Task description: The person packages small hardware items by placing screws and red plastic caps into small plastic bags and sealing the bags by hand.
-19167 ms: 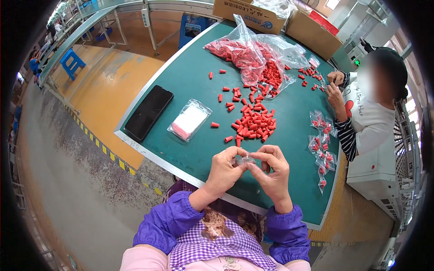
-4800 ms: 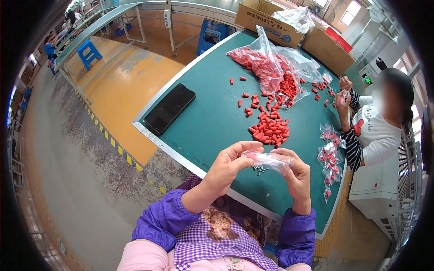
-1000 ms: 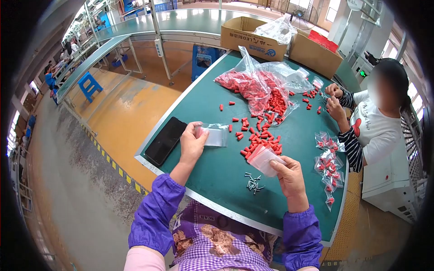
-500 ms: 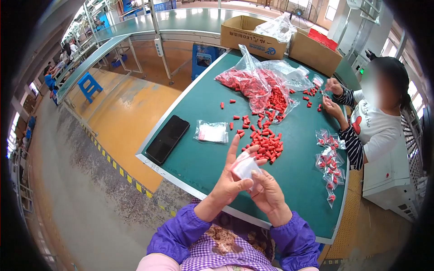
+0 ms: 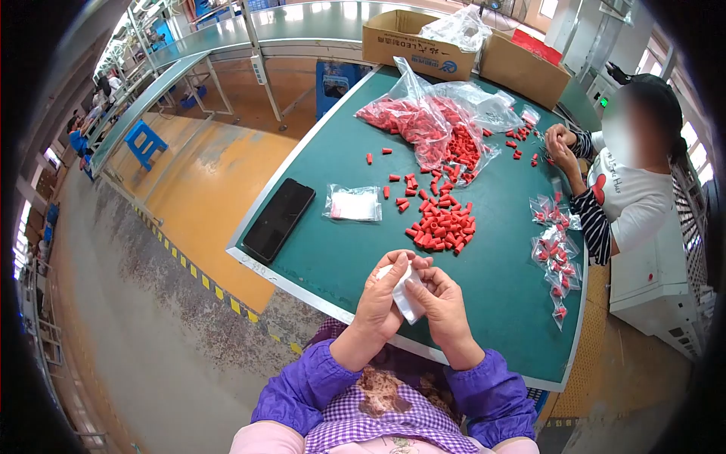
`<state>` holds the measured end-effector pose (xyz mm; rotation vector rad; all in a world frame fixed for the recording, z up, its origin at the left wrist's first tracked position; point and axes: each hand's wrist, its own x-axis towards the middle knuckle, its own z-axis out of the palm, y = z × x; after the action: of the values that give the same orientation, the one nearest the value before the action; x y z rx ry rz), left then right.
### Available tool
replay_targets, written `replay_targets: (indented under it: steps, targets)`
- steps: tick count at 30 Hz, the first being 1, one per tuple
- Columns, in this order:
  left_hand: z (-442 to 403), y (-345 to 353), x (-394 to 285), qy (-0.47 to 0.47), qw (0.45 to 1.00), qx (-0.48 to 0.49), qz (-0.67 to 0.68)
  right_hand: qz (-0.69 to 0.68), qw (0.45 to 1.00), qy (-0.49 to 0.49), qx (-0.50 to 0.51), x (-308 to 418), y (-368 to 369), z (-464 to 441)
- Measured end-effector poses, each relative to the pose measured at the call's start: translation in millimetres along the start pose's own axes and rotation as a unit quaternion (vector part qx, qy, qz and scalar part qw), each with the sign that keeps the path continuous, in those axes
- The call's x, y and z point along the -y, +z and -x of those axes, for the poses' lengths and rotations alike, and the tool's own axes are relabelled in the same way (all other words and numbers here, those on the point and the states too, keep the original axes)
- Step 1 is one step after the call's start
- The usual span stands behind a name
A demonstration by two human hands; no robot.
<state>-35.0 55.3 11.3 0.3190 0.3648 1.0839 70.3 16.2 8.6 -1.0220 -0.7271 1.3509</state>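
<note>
Just above the near edge of the table, my left hand and my right hand are both closed on a small whitish plastic bag. The thumbs press on its near face, and my fingers cover much of it; whether it is one bag or several I cannot tell. Beyond my hands lies a loose pile of red tapered caps. To the left of the pile, a flat stack of small clear bags rests on the green table.
A large clear bag of red caps spills onto the table. A black phone lies at the left edge. Filled small bags line the right side. Cardboard boxes stand at the back. A co-worker works at the right.
My left fingers, stretched out before, have curled in around the small bag. Both hands have closed together over it. The co-worker's hands have come together.
</note>
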Motion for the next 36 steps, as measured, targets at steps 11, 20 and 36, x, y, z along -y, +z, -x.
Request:
replay_targets:
  steps: [11,20,36]
  targets:
    - [-3.1,-3.7,7.1,-0.024,0.998,-0.035,0.056,0.136,0.975,-0.135,-0.116,-9.0,16.6,-1.2]
    - [-7.7,5.8,11.5,-0.055,0.989,-0.032,0.134,0.301,0.857,-0.325,-0.265,-5.7,19.2,-10.8]
    - [10.4,4.3,-1.0,-0.129,0.985,-0.056,-0.100,0.067,0.965,-0.187,-0.171,-0.7,10.9,18.9]
